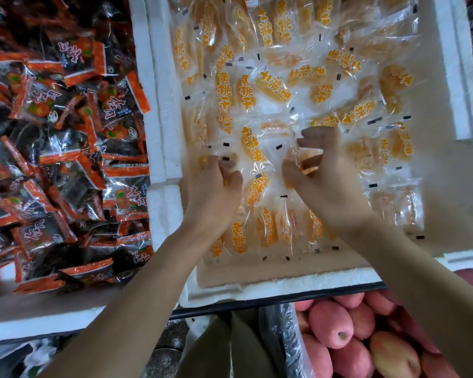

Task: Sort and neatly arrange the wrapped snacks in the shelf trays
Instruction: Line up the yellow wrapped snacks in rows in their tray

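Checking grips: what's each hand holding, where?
Left hand grips a yellow snack packet around its near end; right hand pinches a second packet at its edge.

Bare forearms (137, 282), olive-green clothing (224, 350)

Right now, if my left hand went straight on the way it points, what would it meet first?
Probably more orange snack packets piled just ahead of the left hand in the white foam tray; depth is unclear.
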The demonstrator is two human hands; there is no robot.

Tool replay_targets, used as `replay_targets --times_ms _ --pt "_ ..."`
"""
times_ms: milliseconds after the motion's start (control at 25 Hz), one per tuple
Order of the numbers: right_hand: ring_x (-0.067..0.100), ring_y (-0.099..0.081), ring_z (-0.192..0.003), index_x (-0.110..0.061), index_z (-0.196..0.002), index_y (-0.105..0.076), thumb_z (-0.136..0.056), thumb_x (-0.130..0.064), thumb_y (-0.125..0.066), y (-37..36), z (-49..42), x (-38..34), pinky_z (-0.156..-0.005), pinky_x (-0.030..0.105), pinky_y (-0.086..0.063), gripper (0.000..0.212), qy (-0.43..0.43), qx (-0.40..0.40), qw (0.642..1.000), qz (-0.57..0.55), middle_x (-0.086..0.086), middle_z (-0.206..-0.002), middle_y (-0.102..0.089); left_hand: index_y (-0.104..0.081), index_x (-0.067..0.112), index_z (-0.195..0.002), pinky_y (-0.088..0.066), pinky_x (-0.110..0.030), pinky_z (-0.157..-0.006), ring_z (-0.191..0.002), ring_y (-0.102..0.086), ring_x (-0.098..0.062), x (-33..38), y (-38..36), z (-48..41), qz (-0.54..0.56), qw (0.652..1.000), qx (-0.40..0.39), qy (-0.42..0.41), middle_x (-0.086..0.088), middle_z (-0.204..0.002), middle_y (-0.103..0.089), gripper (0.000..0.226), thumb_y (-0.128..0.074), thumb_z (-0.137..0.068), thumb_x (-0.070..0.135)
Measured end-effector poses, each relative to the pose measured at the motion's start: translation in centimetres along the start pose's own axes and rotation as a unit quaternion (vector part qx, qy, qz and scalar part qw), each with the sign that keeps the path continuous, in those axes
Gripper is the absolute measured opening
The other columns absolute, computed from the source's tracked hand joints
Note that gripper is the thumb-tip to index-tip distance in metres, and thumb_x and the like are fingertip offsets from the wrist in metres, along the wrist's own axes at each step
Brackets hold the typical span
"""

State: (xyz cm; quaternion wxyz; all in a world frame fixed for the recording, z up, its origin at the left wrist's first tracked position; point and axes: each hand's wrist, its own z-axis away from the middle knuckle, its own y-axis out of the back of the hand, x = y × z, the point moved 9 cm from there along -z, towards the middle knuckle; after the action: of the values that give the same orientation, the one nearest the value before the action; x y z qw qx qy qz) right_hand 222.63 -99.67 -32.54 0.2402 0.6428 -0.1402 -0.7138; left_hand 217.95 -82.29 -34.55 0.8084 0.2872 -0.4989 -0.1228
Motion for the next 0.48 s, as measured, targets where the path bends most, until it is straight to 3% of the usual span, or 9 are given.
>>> replay_targets --times_ms 120,200,320,400,480 --pt "-0.001 -0.058 -0.077 -0.022 -0.108 -0.046 -0.082 -0.018 -0.07 -1.3 1.5 -1.1 -0.06 0.011 -0.045 0.036 0.017 -0.03 0.999 -0.041 -0.005 -0.106 -0.052 -0.05 0.016 -0.095 -0.044 -0.013 -0.063 -0.066 -0.056 0.0 0.6 -1.3 0.7 0.184 0.982 -0.025 0.041 0.008 -0.076 -0.055 0.008 -0.044 -0.098 0.017" --pt "-0.002 -0.055 -0.078 -0.024 -0.099 -0.05 -0.075 -0.017 -0.077 -2.5 1.8 -1.7 -0.06 0.009 -0.044 0.036 0.032 -0.048 0.997 -0.049 -0.005 -0.101 -0.051 -0.051 0.017 -0.099 -0.046 -0.016 -0.065 -0.066 -0.056 0.001 0.8 -1.4 0.9 0.221 0.974 -0.015 0.04 0.008 -0.079 -0.057 0.011 -0.04 -0.1 0.019" --pt "0.003 -0.054 -0.077 -0.022 -0.095 -0.053 -0.066 -0.018 -0.082 -3.0 1.7 -2.5 -0.062 0.012 -0.045 0.042 0.042 -0.058 0.996 -0.052 -0.007 -0.094 -0.052 -0.048 0.021 -0.093 -0.044 -0.015 -0.068 -0.065 -0.055 0.007 1.0 -2.4 1.4 0.313 0.946 -0.074 0.049 0.017 -0.072 -0.056 0.019 -0.05 -0.091 0.04" --pt "0.004 -0.057 -0.076 -0.023 -0.095 -0.053 -0.064 -0.013 -0.083 -3.2 1.7 -3.4 -0.062 0.014 -0.048 0.045 0.066 -0.093 0.992 -0.055 -0.005 -0.094 -0.056 -0.049 0.019 -0.099 -0.048 -0.02 -0.074 -0.078 -0.06 0.004 0.9 -2.2 1.7 0.298 0.95 -0.089 0.036 0.014 -0.082 -0.059 0.026 -0.061 -0.086 0.039" --pt "0.003 -0.06 -0.08 -0.028 -0.098 -0.053 -0.066 -0.003 -0.081 -3.7 1.4 -3.7 -0.068 0.019 -0.053 0.049 0.065 -0.152 0.983 -0.084 -0.006 -0.097 -0.059 -0.047 0.014 -0.105 -0.05 -0.024 -0.074 -0.081 -0.059 -0.004 0.4 -0.2 1.4 0.228 0.973 -0.029 0.017 -0.006 -0.094 -0.06 0.024 -0.062 -0.091 0.027"
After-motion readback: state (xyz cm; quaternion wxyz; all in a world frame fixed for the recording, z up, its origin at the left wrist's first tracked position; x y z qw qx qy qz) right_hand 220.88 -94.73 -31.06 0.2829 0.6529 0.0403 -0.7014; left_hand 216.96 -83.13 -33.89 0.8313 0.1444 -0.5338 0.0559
